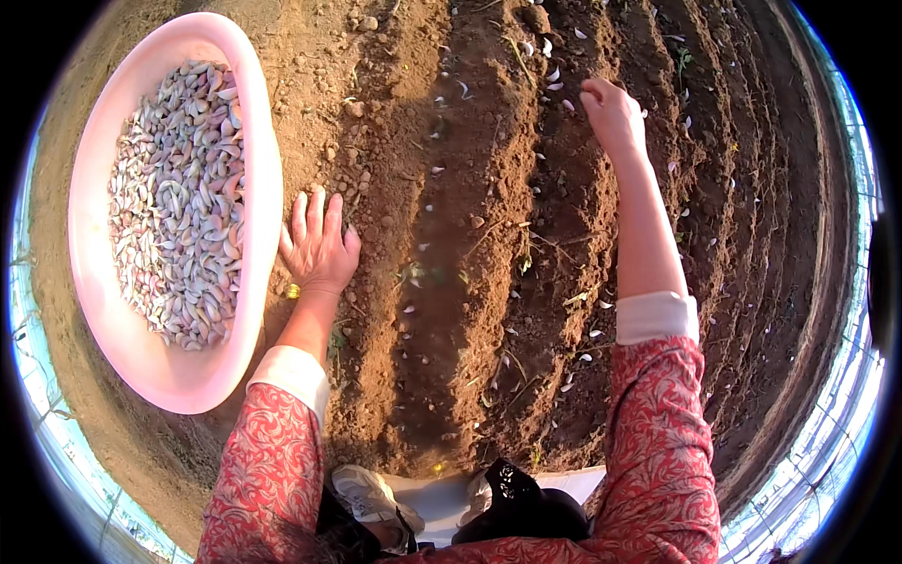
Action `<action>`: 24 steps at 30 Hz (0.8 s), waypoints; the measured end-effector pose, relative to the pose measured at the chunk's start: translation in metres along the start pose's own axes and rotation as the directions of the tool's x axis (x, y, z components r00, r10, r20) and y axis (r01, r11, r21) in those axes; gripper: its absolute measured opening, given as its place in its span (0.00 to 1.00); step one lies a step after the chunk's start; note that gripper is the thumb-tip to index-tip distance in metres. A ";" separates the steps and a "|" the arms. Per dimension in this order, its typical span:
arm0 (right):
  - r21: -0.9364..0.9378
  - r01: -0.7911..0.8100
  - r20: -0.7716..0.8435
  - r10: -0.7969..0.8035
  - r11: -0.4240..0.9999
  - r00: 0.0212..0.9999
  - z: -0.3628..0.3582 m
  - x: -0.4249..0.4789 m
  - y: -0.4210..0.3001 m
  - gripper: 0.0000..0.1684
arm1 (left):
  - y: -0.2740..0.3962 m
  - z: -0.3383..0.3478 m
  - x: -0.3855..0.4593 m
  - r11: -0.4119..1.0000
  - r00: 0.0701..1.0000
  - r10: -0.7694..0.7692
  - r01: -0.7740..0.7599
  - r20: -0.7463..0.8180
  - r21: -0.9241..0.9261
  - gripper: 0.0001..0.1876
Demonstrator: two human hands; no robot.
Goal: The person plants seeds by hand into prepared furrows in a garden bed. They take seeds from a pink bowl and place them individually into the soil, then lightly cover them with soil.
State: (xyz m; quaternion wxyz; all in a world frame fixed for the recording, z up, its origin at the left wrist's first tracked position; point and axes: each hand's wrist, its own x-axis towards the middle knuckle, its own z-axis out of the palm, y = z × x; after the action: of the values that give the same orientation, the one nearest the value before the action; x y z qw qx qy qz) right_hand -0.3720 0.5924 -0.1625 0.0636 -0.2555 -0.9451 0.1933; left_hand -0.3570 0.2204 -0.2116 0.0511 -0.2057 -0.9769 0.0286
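Observation:
My left hand [320, 243] presses against the soil with its fingers spread, holding nothing. Just left of it is a pink plastic basin [266, 183], with a heap of garlic cloves [187, 204] inside. My right hand [614, 116] reaches out over the furrows at the upper right, its fingers curled downward. A small white bit shows at the hand's right edge; whether it is a clove in the grasp cannot be told, as the palm is hidden. Close to the fingertips, a garlic clove [568, 105] lies in a furrow, and another clove [554, 75] lies farther up.
Ridges of loose brown soil [486, 296] run away from me, with cloves spaced along several furrows. Dry stalks and small weeds [683, 60] stick out of the ground. My shoes [366, 497] are beside a pale board [426, 497] at the bottom. Sheeting [831, 451] curves along the rim.

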 end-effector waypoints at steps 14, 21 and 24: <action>0.477 -0.494 0.071 0.529 0.727 0.846 -0.080 -0.339 0.120 0.09 | -0.004 0.013 0.001 0.955 0.988 0.096 -0.058 -0.120 0.291 0.23; 0.302 -0.386 0.149 0.356 0.872 0.922 -0.043 -0.405 0.082 0.07 | -0.003 0.011 -0.002 0.925 0.994 0.094 -0.067 -0.055 0.374 0.23; 0.177 -0.496 0.304 0.432 0.850 0.849 -0.028 -0.394 0.071 0.10 | -0.005 0.015 -0.001 0.939 0.988 0.117 -0.077 -0.100 0.335 0.22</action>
State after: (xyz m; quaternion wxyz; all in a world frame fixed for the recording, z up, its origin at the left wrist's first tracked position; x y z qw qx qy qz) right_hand 0.0061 0.4583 -0.1734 -0.0750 -0.4412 -0.8225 0.3510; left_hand -0.3601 0.2149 -0.2266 0.1414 -0.2436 -0.9421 0.1818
